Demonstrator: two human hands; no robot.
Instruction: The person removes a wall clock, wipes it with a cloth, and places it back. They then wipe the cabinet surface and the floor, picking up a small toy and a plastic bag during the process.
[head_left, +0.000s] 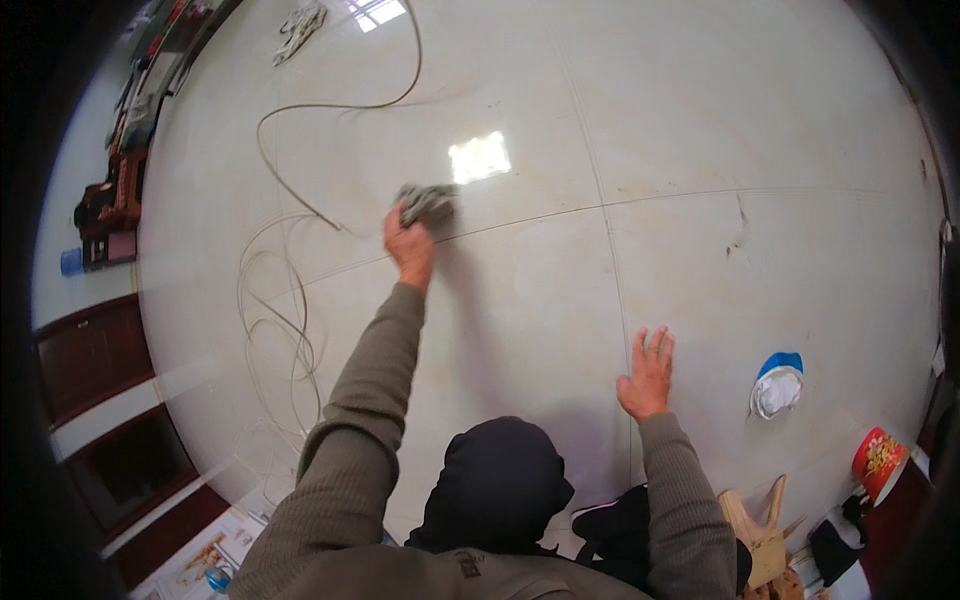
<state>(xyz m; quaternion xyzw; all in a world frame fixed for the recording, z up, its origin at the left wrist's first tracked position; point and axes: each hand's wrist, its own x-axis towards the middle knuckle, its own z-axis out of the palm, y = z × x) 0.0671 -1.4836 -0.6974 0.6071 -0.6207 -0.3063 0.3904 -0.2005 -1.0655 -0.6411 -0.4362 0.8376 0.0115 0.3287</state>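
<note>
My left hand is stretched out ahead and grips a crumpled grey cloth. The cloth looks slightly blurred against the pale tiled floor, close to a grout line and a bright window reflection. To the right, my right hand has its fingers spread and holds nothing. It is over the floor near another grout line; whether the palm touches the tile I cannot tell. A blue and white cap-like item lies further right of that hand.
A thin hose or cable snakes and coils over the floor at left. Another crumpled cloth lies at the far left. Low at right are a wooden stool and a red patterned tub. Dark wooden doors line the left.
</note>
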